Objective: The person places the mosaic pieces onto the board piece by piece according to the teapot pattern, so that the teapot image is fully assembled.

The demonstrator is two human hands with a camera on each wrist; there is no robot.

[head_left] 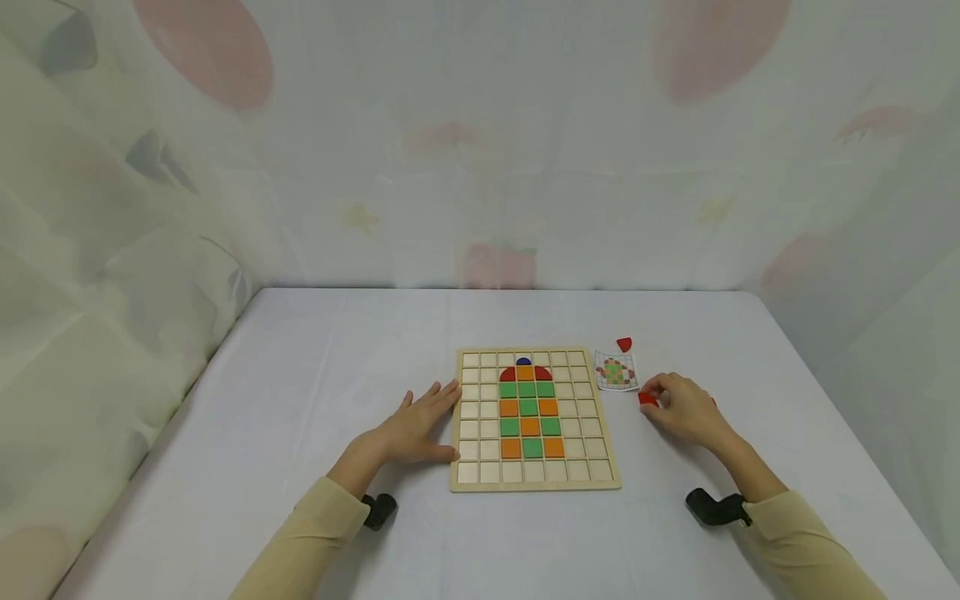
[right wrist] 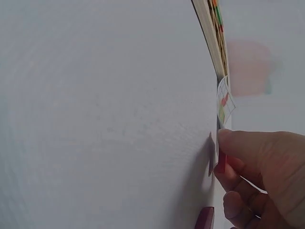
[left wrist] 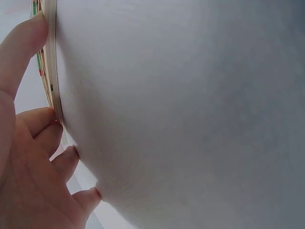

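Observation:
A wooden grid board [head_left: 536, 488] lies on the table with orange, green, red and blue pieces set in its middle columns. My left hand [head_left: 420, 427] has its fingers spread, with thumb and fingertips touching the board's left edge. To the right of the board, my right hand [head_left: 686, 408] pinches a red piece [right wrist: 222, 162] between thumb and finger, just off the table. Another red piece [right wrist: 205, 218] lies on the cloth by that hand, mostly covered by it in the head view. Beside the board's upper right is a small pattern card [head_left: 617, 372].
A red quarter-round piece [head_left: 625, 343] lies behind the card. White cloth covers the table [head_left: 337, 350], and printed curtains [head_left: 480, 167] stand behind it and at both sides. A black wrist camera [head_left: 712, 507] sits under the right sleeve, another [head_left: 380, 511] by the left.

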